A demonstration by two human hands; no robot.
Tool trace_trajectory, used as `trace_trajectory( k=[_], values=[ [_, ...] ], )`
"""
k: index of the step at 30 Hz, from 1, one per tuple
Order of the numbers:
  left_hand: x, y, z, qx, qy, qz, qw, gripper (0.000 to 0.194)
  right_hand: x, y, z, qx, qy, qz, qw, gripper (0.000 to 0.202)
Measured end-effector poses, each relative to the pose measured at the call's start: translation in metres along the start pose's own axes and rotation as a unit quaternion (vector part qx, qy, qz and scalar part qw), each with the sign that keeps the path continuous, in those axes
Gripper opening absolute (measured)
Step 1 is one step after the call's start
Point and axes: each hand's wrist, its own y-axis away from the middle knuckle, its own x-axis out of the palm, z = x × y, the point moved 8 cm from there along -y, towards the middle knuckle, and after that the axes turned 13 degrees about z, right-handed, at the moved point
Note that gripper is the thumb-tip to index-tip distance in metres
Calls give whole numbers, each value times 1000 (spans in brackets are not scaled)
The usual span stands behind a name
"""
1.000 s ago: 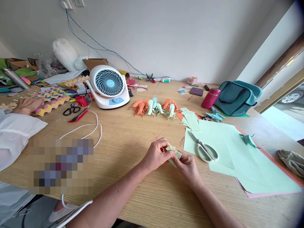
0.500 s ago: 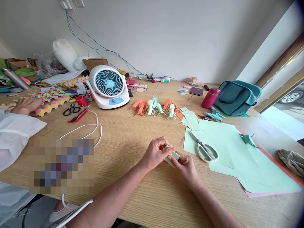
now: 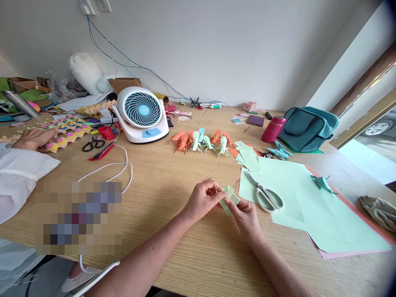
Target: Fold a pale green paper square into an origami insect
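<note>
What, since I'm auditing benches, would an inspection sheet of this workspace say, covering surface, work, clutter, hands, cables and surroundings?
Surface: wooden table, items crowded at its far left.
Work: folded pale green paper, held; paper figures beyond; white-handled scissors lying across pale green sheets.
Clutter: fan, black scissors, red cutter, pink bottle, teal bag.
Hands: left hand and right hand both pinch the folded pale green paper.
Cables: white cable loops over the table; blue cables along the wall.
Surroundings: another person's hand beside coloured bumpy strips; car wheel outside, right.
</note>
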Motion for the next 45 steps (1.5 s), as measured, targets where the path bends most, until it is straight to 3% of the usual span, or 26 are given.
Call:
trace_trajectory(
  k=[6,12,16,20,26,32,38,45],
  values=[
    [0,1,-10,32,-55,7,998,25,5,-2,6,-9,-6,16,1000,35],
    [3,0,-2,14,22,20,999,30,5,-2,11,-21,-1,13,1000,34],
    [-1,2,-9,43,1,8,999,33,4,-1,13,-23,7,12,1000,33],
    [2,0,-6,14,33,27,999,34,2,0,13,-14,12,-1,1000,36],
    [2,-1,-5,20,-58,15,998,29,1,-1,12,-2,11,-22,1000,40],
    [-8,-2,3,14,15,-27,999,32,9,-4,3,22,-31,28,999,38],
    [2,-3,17,-39,77,21,996,33,3,-4,-1,14,-25,4,1000,34],
    [-3,-2,9,-18,-31,0,999,31,8,-3,2,22,-19,23,999,34]
  ],
)
